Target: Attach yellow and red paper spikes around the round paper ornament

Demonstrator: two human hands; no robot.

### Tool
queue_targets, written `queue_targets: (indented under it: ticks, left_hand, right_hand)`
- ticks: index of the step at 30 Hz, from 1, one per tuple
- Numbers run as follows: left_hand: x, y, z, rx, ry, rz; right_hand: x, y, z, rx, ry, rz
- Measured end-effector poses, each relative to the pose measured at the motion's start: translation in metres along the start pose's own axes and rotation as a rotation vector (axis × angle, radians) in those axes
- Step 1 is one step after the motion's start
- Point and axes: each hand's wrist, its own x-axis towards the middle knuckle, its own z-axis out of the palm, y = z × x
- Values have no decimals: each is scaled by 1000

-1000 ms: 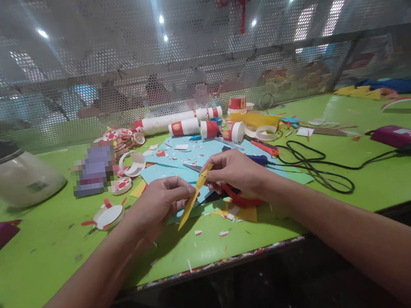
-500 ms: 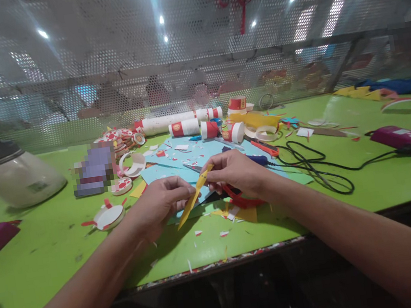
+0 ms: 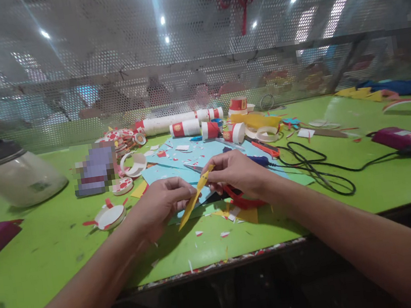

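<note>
A narrow piece of yellow paper [image 3: 193, 204] is held at a slant above the near part of the table. My left hand [image 3: 169, 197] pinches its left side between thumb and fingers. On its upper end my right hand [image 3: 234, 171] has thumb and fingers closed. Small dark marks show near that upper end. Red-handled scissors [image 3: 244, 199] lie under my right hand, their handles partly hidden by it. Beneath both hands spread light blue paper sheets [image 3: 169, 166]. Yellow paper scraps [image 3: 246, 214] lie close to the table edge.
Red-and-white paper cups [image 3: 185, 128] lie behind the sheets. An orange cutter [image 3: 266, 148] and a black cable [image 3: 308, 160] are on the right. A phone [image 3: 95, 170], a paper-cup turtle shape [image 3: 110, 216] and a large pale jug [image 3: 21, 175] stand or lie left. Perforated metal [image 3: 188, 85] rises behind.
Both hands keep the same grip on the yellow paper. The whole view has shifted very slightly; nothing else has visibly moved.
</note>
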Motion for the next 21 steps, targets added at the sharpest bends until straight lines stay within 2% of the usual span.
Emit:
queue_targets:
  ticks: [15, 21]
  left_hand:
    - [-1, -1, 1, -15, 14, 19]
    - [-6, 6, 6, 28, 79, -51]
  right_hand:
    - [1, 3, -2, 6, -10, -5]
    - [2, 5, -3, 14, -26, -12]
